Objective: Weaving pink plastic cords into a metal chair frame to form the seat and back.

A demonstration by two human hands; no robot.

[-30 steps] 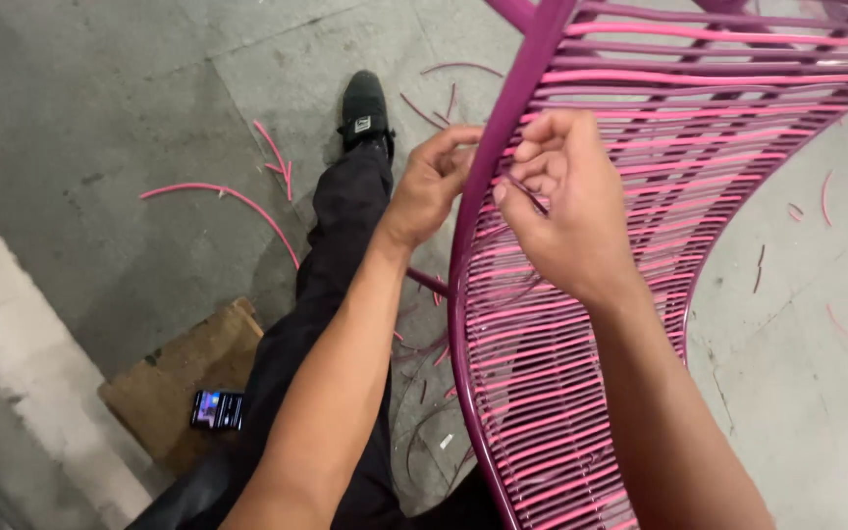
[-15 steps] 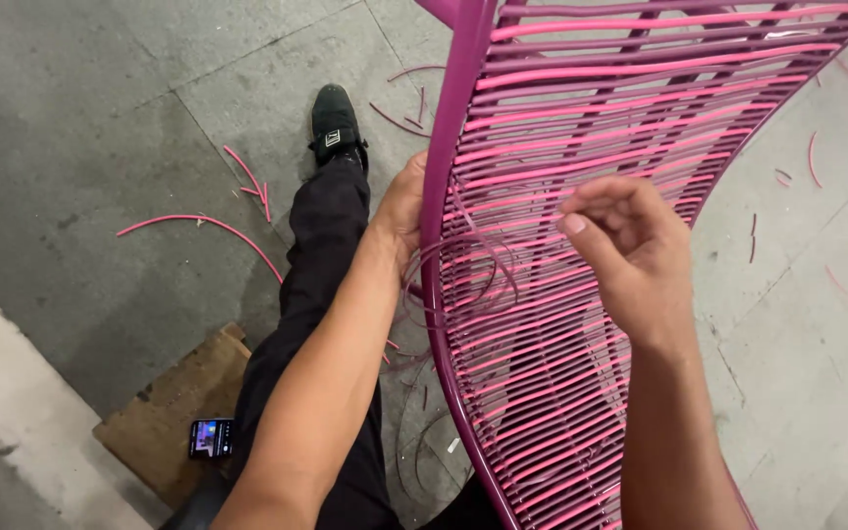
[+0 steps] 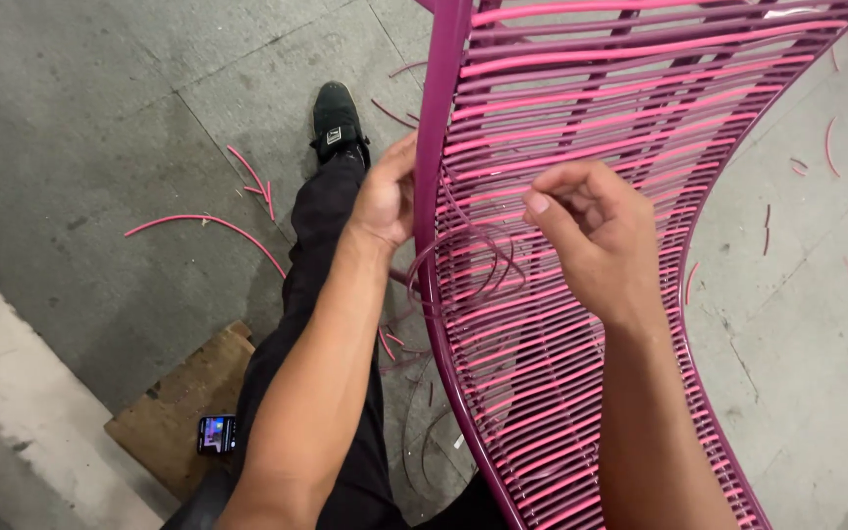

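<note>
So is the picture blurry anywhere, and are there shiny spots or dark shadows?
Head view: mostly sharp, with even, soft light and no hard shadows. The right hand looks slightly soft at its fingertips; the left hand is clearer. Pale sheen runs along the pink cords near the top. The phone screen glows on the board.

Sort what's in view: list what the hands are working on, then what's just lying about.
In hand:
- left hand gripping the magenta frame
- right hand pinching the loose pink cord
- woven pink strands

Lying about:
- cord offcuts on the concrete floor
- phone on a wooden board
</note>
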